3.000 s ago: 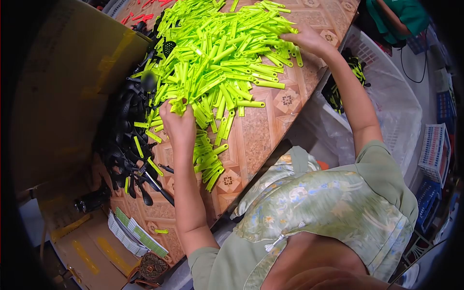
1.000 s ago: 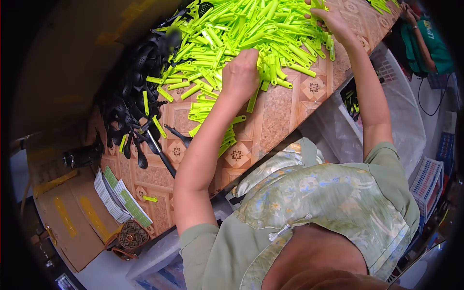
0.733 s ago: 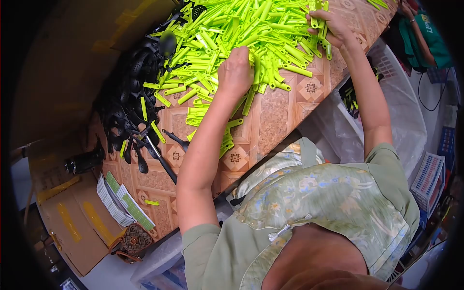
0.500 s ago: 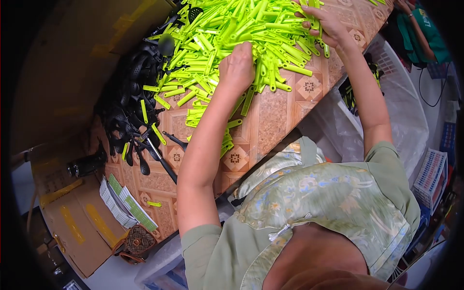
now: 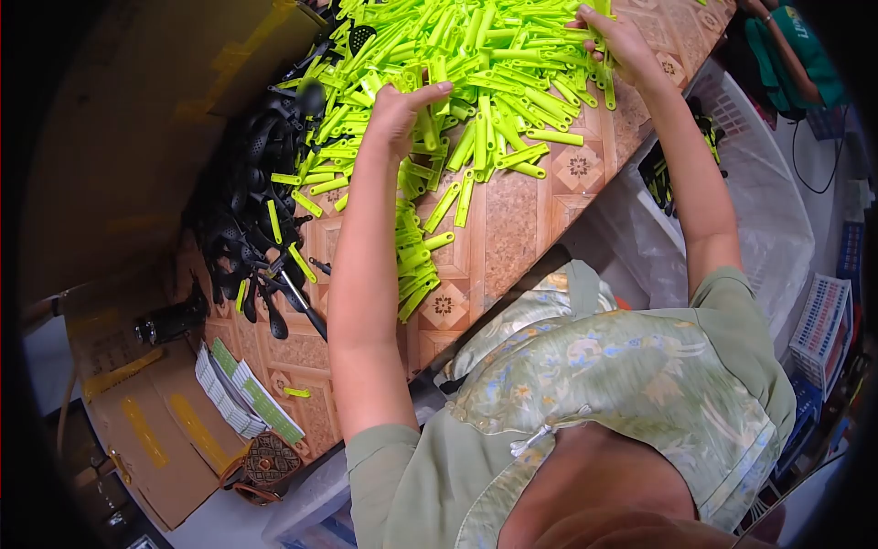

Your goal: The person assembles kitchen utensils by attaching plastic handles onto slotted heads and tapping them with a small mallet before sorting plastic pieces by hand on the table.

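Note:
A large heap of lime-green plastic handles [image 5: 512, 82] covers the far part of the table. My left hand [image 5: 398, 119] is over the heap's near left side, its thumb stretched out and apart from the fingers, which are partly hidden; no handle is visibly gripped in it. At the heap's right edge, my right hand [image 5: 622, 46] is curled around a few green handles [image 5: 607, 78]. Below my left hand lies a row of overlapping green handles [image 5: 414, 261], partly behind the forearm.
Black kitchen utensil heads [image 5: 242, 197] are piled left of the heap, beside a large cardboard box [image 5: 119, 119]. White-and-green cards [image 5: 242, 389] and a small brown bag [image 5: 267, 459] lie nearer. A white crate [image 5: 732, 110] stands right; another person in green [image 5: 805, 55] is beyond.
My left hand has moved left and opened out from a closed pose in the heap. The row of handles below it shows more fully. My right hand stays nearly in place.

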A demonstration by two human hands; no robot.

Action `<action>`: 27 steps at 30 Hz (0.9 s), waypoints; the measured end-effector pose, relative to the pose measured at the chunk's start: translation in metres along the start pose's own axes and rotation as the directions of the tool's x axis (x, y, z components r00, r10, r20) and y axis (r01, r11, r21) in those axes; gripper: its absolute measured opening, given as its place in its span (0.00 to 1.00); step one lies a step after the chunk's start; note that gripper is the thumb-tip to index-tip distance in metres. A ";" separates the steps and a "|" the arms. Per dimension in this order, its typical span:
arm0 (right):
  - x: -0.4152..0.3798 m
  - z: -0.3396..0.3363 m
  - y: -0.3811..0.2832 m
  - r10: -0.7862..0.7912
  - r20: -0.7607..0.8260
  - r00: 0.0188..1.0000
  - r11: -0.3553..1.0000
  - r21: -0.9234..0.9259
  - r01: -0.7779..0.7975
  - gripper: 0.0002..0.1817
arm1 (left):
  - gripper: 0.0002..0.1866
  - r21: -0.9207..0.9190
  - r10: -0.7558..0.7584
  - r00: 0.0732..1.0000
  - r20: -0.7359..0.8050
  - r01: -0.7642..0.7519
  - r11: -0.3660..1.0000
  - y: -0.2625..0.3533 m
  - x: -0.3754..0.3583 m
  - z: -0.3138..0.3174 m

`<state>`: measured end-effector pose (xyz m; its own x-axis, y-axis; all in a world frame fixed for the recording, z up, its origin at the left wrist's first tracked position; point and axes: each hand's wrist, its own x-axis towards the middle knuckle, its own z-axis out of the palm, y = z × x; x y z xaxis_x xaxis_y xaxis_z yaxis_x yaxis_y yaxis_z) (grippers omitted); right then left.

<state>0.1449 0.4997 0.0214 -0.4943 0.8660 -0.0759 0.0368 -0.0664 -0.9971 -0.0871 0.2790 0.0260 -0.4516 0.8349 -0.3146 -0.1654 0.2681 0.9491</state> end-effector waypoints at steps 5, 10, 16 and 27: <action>0.003 -0.002 0.005 0.097 0.200 0.975 0.895 0.410 -0.174 0.17 | 0.14 -0.315 -0.088 0.995 0.056 0.101 0.944 0.006 -0.020 0.002; 0.040 -0.036 0.057 0.151 0.369 0.917 0.920 0.287 -0.267 0.19 | 0.14 -0.346 -0.201 0.978 -0.063 0.168 0.923 0.009 -0.062 -0.034; -0.078 0.026 -0.007 0.036 0.345 0.938 0.951 -0.301 0.074 0.20 | 0.15 0.004 -0.256 0.936 -0.242 0.265 0.964 -0.013 -0.157 -0.079; -0.141 0.067 0.012 -0.313 0.656 0.687 0.494 -0.505 0.708 0.15 | 0.07 0.005 -0.226 0.935 -0.273 0.237 0.972 -0.025 -0.075 -0.053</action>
<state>0.1569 0.3431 0.0203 -0.9210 0.2900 0.2602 0.1071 0.8305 -0.5466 -0.0960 0.1844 0.0247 -0.6242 0.5886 -0.5137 -0.2634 0.4605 0.8477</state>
